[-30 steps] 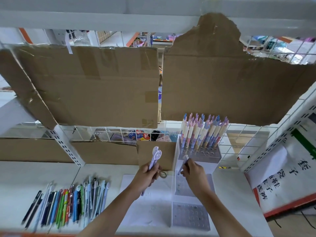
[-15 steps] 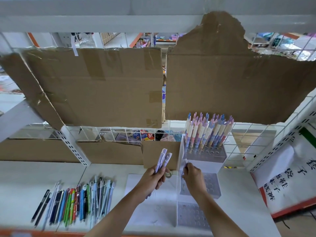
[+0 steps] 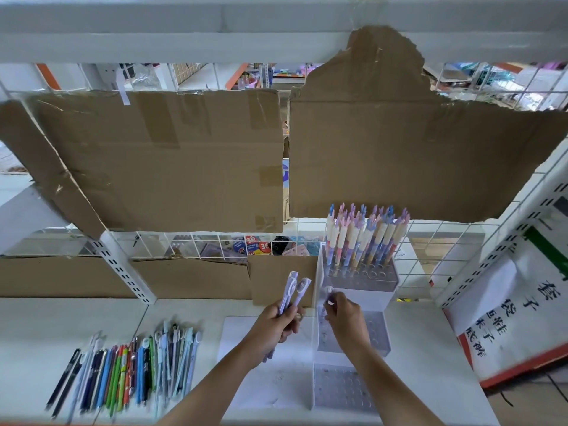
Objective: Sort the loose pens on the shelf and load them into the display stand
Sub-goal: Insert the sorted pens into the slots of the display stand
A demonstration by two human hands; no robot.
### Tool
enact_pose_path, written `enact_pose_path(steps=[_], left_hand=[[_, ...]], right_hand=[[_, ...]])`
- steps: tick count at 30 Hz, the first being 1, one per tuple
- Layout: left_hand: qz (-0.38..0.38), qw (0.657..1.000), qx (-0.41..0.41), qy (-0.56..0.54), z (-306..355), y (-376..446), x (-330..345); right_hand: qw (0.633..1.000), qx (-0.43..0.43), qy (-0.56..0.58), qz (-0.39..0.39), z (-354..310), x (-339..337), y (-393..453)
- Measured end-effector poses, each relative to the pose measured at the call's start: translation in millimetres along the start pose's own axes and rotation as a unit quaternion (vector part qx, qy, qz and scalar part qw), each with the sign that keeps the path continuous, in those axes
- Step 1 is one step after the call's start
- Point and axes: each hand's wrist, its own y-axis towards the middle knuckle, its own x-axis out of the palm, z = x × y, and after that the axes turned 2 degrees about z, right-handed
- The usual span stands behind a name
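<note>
My left hand (image 3: 276, 324) grips two pale lilac pens (image 3: 292, 292) that point up and away, just left of the clear stepped display stand (image 3: 353, 392). My right hand (image 3: 344, 321) pinches a light pen (image 3: 327, 298) by its top, held upright over the stand's middle tier; I cannot tell whether its tip is in a hole. The stand's top tier holds several pastel pens (image 3: 365, 238) standing upright. A row of loose pens in many colours (image 3: 129, 370) lies on the white shelf (image 3: 46, 333) at the left.
Brown cardboard sheets (image 3: 159, 161) hang on the wire grid behind the shelf. A white slotted upright (image 3: 123, 265) stands at the back left. A printed sign (image 3: 516, 305) leans at the right. A white paper sheet (image 3: 242, 333) lies under my left hand.
The pens in my left hand have tilted from upright to leaning right. My right hand has sunk a little towards the stand's middle tier with its pen.
</note>
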Motion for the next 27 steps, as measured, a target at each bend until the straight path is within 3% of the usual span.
enact_pose_path(steps=[5, 11, 15, 20, 27], left_hand=[[-0.002, 1.000, -0.001, -0.008, 1, 2, 3], [-0.048, 0.998, 0.001, 0.029, 6, 5, 17], [-0.051, 0.998, -0.012, 0.034, 6, 7, 22], [0.094, 0.993, -0.032, 0.059, -7, 18, 5], [0.118, 0.986, 0.022, 0.116, -9, 15, 5]], right_hand=[[0.996, -0.003, 0.092, 0.013, 3, -11, -8], [0.963, -0.037, 0.240, -0.118, -18, -31, -26], [0.968, -0.017, 0.236, -0.082, -15, -36, -25], [0.977, -0.046, 0.206, 0.043, -4, -57, -11], [0.994, -0.089, 0.050, 0.046, 6, -35, 0]])
